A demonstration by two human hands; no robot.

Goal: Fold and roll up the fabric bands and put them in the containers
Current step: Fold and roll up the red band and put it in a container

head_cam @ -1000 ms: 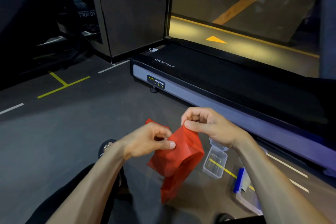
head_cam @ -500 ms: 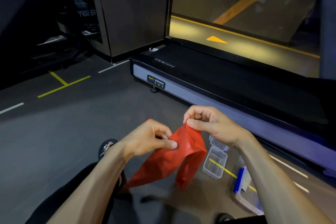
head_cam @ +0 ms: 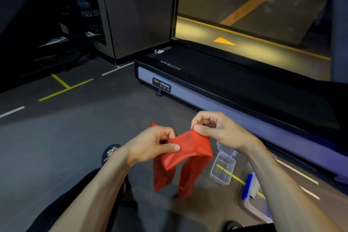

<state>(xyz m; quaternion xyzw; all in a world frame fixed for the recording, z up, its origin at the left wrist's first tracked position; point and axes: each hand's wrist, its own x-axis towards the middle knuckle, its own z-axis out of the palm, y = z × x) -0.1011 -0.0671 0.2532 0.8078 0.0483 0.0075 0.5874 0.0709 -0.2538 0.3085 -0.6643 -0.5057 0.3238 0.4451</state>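
Both hands were raised above the dark floor (head_cam: 56, 147), holding one red fabric band (head_cam: 188, 149) between them. The left hand (head_cam: 150, 145) pinched the band's left part, thumb pressed flat on the near face, fingers curled behind it. The right hand (head_cam: 216, 130) pinched the band's top edge between thumb and forefinger, the other fingers curled above. The band spanned the gap between the hands as a folded strip. Two loose ends hung down from it, clear of the floor, the right end reaching lower than the left.

A small clear container (head_cam: 223, 169) sat open on the floor just right of the hanging ends, its lid (head_cam: 226, 149) tipped back on the far side. It lay over a yellow floor line (head_cam: 235, 177). A second clear container with a blue clip (head_cam: 246, 186) lay nearer and further right, partly hidden by the right forearm; its contents could not be made out.

A treadmill (head_cam: 226, 84) ran along the far right. A sandalled foot (head_cam: 109, 153) showed below the left wrist.
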